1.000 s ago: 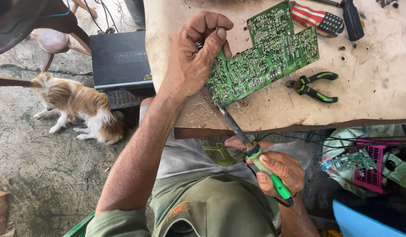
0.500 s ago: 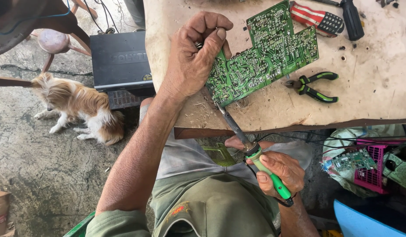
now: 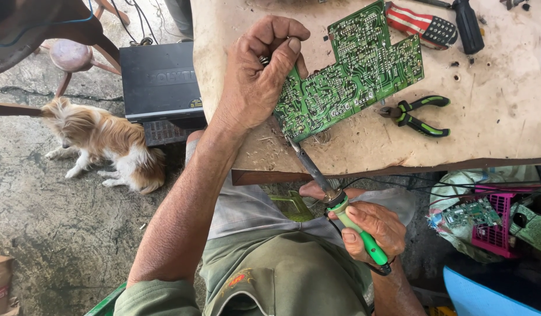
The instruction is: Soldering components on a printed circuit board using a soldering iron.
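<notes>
The single head-worn camera looks steeply down from close above the person's lap, facing the near edge of the wooden table (image 3: pixel 504 123) at the far right, with concrete floor (image 3: pixel 54 216) at the left.

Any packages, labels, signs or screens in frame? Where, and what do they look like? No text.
Black box-shaped device: on the floor left of the table, faint raised lettering on top, small yellow sticker at its right corner.
Cardboard box: bottom left edge, brown, red print, mostly cut off.
Striped remote-like item: table top, red and white stripes, dark end with white dots.
No screens or signs.
</notes>
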